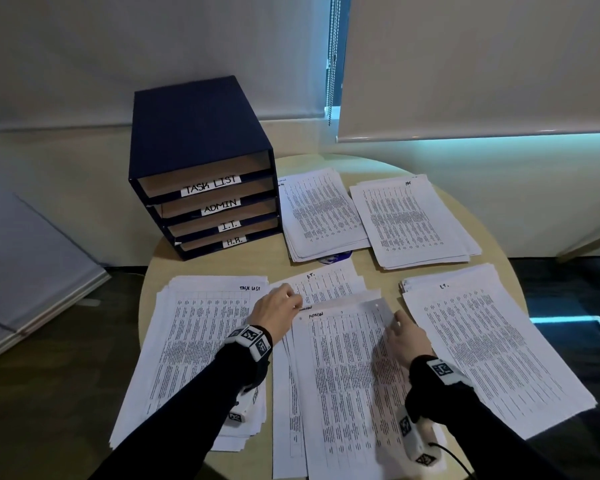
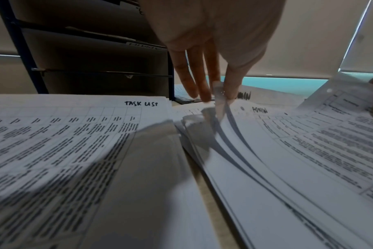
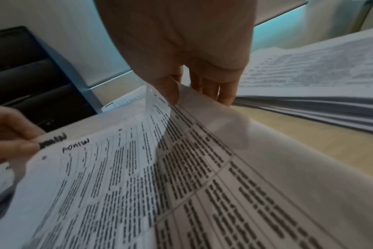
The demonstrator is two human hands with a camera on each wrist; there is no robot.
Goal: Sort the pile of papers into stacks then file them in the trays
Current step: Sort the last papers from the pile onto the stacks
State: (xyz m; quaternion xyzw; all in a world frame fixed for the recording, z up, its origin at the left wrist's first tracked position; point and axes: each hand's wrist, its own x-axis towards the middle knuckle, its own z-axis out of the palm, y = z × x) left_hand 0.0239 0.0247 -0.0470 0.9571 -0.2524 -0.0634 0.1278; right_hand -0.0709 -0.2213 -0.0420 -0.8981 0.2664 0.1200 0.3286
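The round pale wood-look surface (image 1: 388, 164) has a smooth, matt finish. White printed paper sheets (image 1: 347, 375) lie thin and matt, translucent where lifted. The dark blue tray cabinet (image 1: 187, 133) looks like matt card, its trays lined in plain brown cardboard with white paper labels.

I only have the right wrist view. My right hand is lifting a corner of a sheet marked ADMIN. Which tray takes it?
Observer: The ADMIN tray is second from the top of the blue tray unit.
Operator: What is the thick stack just right of my hand?
Observer: That is the I.T. stack; its top sheet is marked I.T.
Operator: Where are the task lists?
Observer: The TASK LIST stack lies at the near left of the table, left of your pile.
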